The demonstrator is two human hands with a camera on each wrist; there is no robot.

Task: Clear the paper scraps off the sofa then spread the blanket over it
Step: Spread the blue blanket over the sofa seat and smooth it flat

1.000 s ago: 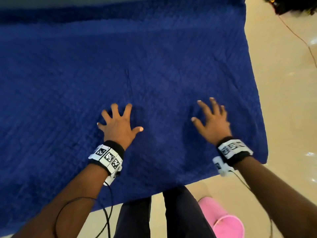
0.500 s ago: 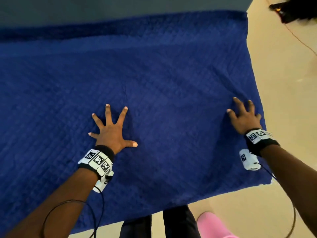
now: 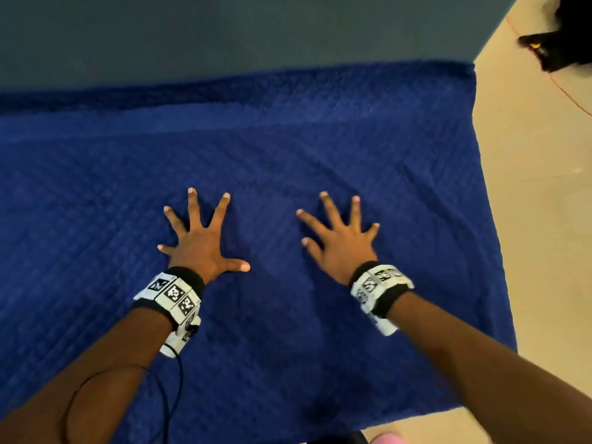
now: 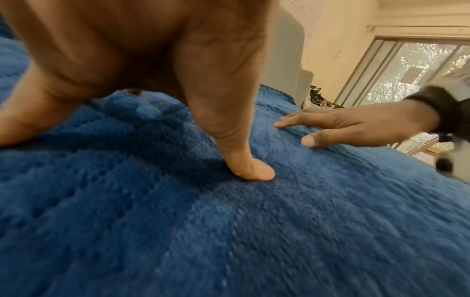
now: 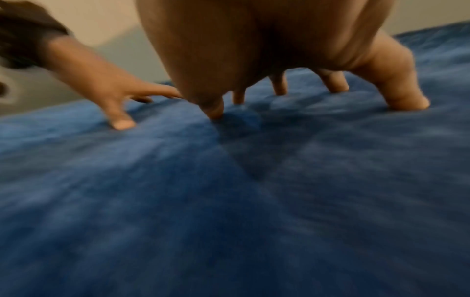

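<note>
A dark blue quilted blanket (image 3: 320, 149) lies spread flat over the sofa seat, its right edge hanging beside the floor. My left hand (image 3: 201, 238) presses on it with fingers splayed wide, left of centre. To its right, my right hand (image 3: 339, 238) rests on the blanket (image 4: 279, 221) too, fingers spread and straight. In the left wrist view my thumb (image 4: 251, 170) digs into the pile, with the right hand (image 4: 356, 126) flat beyond it. The right wrist view is blurred; fingertips (image 5: 406, 100) stand on the blanket (image 5: 229, 201). No paper scraps show.
The grey sofa back (image 3: 224, 36) rises behind the blanket. Cream floor (image 3: 538, 219) runs along the right side, with a dark object (image 3: 563, 36) and a thin cable at the far right. Something pink (image 3: 387, 439) sits at the bottom edge. A window (image 4: 406, 70) stands beyond the sofa.
My right hand slid from the blanket's right edge back toward the middle, beside the left. The left hand stayed pressed in place. The view tilted up, showing more sofa back.
</note>
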